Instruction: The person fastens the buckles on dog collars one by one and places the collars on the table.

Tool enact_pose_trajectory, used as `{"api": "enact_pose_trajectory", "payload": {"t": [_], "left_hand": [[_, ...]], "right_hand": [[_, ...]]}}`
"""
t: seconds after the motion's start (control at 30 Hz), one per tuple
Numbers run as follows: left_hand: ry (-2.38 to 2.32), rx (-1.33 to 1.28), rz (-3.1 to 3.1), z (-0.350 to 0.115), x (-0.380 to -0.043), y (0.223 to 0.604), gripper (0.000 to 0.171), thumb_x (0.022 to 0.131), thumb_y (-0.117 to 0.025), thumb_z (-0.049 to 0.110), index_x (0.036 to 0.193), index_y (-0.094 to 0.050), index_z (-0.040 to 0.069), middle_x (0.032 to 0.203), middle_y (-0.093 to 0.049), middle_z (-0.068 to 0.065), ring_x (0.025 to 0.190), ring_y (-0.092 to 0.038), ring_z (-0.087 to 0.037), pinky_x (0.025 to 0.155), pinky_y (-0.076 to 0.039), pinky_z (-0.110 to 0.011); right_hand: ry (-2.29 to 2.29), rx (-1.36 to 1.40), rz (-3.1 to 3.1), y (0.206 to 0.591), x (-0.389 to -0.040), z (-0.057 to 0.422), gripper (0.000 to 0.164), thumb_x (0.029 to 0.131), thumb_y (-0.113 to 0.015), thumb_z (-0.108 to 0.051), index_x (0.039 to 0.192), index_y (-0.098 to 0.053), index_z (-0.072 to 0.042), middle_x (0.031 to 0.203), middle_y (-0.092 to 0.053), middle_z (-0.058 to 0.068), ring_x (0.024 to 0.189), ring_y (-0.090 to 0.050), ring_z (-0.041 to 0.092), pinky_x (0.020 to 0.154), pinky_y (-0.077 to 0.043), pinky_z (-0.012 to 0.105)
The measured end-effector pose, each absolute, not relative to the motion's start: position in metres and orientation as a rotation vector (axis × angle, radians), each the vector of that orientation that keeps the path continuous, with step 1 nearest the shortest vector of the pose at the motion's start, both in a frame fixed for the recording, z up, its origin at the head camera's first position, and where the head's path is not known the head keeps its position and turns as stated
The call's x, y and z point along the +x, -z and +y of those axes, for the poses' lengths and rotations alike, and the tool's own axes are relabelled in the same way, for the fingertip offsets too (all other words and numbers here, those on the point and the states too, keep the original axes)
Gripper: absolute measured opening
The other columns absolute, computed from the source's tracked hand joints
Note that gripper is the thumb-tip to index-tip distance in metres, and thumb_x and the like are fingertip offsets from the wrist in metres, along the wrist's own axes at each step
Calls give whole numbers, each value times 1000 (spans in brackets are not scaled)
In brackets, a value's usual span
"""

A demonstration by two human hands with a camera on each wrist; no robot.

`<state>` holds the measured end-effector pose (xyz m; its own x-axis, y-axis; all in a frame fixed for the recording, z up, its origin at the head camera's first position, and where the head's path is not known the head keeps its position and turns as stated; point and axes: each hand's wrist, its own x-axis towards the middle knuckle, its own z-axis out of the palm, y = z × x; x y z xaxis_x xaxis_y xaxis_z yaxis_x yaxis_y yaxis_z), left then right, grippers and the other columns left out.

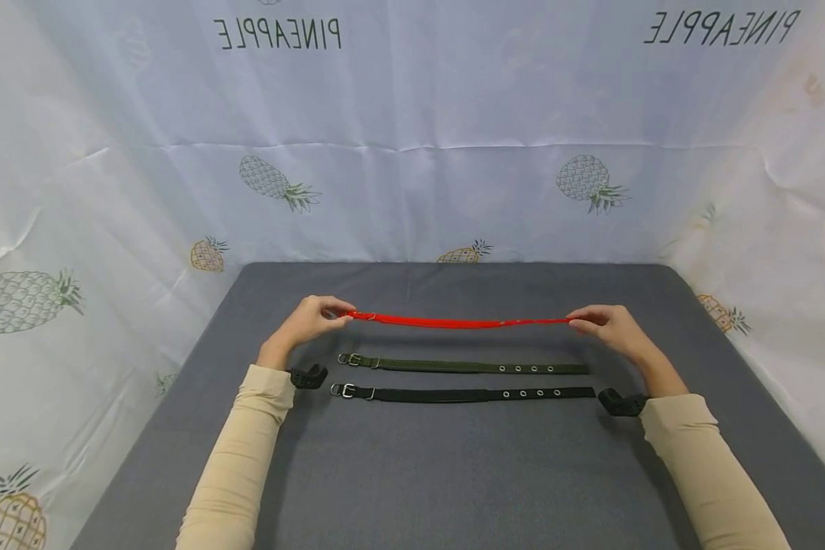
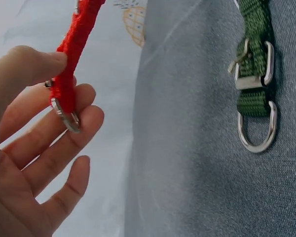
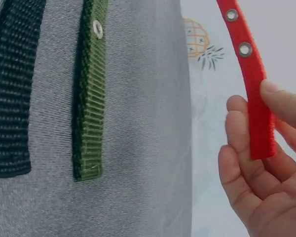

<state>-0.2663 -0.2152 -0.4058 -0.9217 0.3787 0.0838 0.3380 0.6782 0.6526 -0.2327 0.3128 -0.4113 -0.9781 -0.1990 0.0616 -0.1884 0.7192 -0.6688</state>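
Note:
A red pet collar [image 1: 440, 323] stretches sideways between the two hands, sagging slightly in the middle above the grey table. At its buckle end, the left hand [image 1: 311, 319] pinches the strap between thumb and fingers; the left wrist view shows the metal D-ring [image 2: 65, 116] lying against the fingertips. The right hand [image 1: 612, 327] pinches the plain tip, and metal eyelets [image 3: 245, 50] run along the strap above the thumb in the right wrist view. Nearer the person, a green collar [image 1: 440, 367] and a black collar [image 1: 433, 396] lie straight and roughly parallel, buckles to the left.
The grey cloth-covered table [image 1: 426, 473] extends around the collars. Behind it and at both sides hangs a white curtain [image 1: 412, 198] printed with pineapples. Dark wrist devices sit on the left wrist [image 1: 308, 376] and right wrist [image 1: 622, 402].

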Motion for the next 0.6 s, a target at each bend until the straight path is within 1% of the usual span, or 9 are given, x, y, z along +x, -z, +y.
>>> {"api": "enact_pose_trajectory", "payload": {"t": [0.1,0.13,0.2,0.3,0.37,0.43,0.6], "left_hand": [[-1129,621,2830,-216,-265,404,24,91,-66,13,113,-70,3,105,-72,-18,88,-65,-23,79,-54,-34],[-1149,618,2832,-216,-264,404,24,92,-65,13,113,-71,3,104,-72,-18,87,-64,-21,78,-53,-31],[-1188,599,2834,-217,-263,404,23,92,-65,14,111,-71,3,103,-72,-17,83,-63,-16,75,-52,-26],[-1209,578,2848,-217,-261,403,22,92,-65,15,110,-71,3,101,-72,-17,81,-61,-11,72,-51,-21],[-1219,563,2847,-216,-259,402,22,92,-66,16,109,-71,3,101,-72,-18,81,-61,-11,72,-51,-20],[-1218,560,2850,-215,-258,401,22,92,-66,17,109,-71,3,102,-72,-18,82,-62,-14,72,-51,-21],[-1221,574,2862,-213,-257,400,22,92,-66,17,108,-70,3,101,-72,-20,83,-62,-19,72,-50,-22]], "right_hand": [[1163,-330,2939,410,-233,313,27,94,-63,-19,109,-69,4,87,-71,21,72,-62,7,64,-45,25],[1172,-331,2952,409,-233,313,27,95,-62,-19,108,-69,4,83,-71,18,70,-61,6,61,-43,24],[1194,-322,2968,408,-232,312,28,95,-62,-21,108,-68,4,77,-71,11,66,-58,2,58,-39,23],[1233,-311,2974,406,-231,311,30,94,-64,-21,108,-68,5,72,-69,-5,63,-56,-4,56,-39,22],[1262,-303,2970,404,-229,311,30,93,-65,-20,108,-67,6,70,-65,-15,62,-53,-5,55,-39,22],[1280,-298,2969,402,-228,311,31,93,-65,-20,108,-67,7,69,-60,-22,63,-53,-4,56,-40,22],[1295,-249,2986,396,-225,309,33,93,-64,-21,109,-66,8,69,-56,-29,64,-52,-7,57,-41,21]]}}
